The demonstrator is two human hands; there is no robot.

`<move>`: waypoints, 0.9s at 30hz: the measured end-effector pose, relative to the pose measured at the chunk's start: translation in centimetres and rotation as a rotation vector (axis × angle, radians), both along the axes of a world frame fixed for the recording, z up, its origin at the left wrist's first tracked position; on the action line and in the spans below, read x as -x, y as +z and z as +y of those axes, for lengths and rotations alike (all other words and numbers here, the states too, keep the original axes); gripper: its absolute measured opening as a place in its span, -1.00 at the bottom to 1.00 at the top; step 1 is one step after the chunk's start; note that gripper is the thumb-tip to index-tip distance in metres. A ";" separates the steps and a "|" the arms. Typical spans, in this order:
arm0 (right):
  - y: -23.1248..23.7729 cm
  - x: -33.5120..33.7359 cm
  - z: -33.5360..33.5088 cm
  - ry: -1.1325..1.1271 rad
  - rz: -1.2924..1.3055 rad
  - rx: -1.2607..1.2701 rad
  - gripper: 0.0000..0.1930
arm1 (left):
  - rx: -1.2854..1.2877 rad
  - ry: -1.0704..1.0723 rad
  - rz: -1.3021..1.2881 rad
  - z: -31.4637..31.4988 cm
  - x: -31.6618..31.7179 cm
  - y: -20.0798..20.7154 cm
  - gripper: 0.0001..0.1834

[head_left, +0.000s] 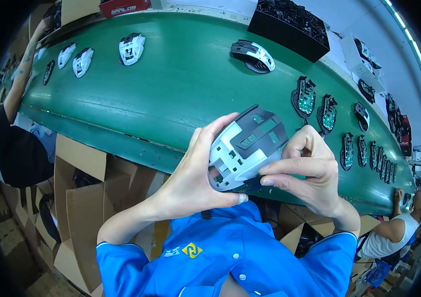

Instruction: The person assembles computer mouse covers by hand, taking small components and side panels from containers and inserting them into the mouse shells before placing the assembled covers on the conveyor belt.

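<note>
My left hand [188, 166] grips a computer mouse shell [240, 156], white with a dark grey top and several square openings. It tilts over the near edge of the green belt, my fingers along its left side and the thumb below. At the shell's right side, my right hand [312, 171] is closed in a pinch, thumb and index fingertip pressed together. Whatever those fingertips hold is too small or hidden to make out.
Mouse bases with green circuit boards [306, 96] line the green belt [180, 74] to the right. White shells [132, 48] lie far left. A black box of small parts [289, 29] stands behind. Cardboard boxes [84, 208] sit below the near edge. Co-workers [17, 143] are at both sides.
</note>
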State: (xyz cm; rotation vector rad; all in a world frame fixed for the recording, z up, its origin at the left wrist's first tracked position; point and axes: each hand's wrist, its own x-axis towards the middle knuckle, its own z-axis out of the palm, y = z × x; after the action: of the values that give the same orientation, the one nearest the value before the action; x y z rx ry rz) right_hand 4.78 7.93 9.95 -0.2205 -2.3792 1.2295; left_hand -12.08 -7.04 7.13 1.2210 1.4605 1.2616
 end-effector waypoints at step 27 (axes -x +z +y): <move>-0.1 0.4 -0.6 -0.070 -0.006 0.507 -0.63 | 0.018 0.049 -0.095 -1.9 -0.2 0.4 0.00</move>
State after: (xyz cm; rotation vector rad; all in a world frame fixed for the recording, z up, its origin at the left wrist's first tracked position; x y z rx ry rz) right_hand 4.35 7.33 9.84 -0.4595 -2.0030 1.7774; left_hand -11.83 -8.93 7.56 1.1047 1.4373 1.3181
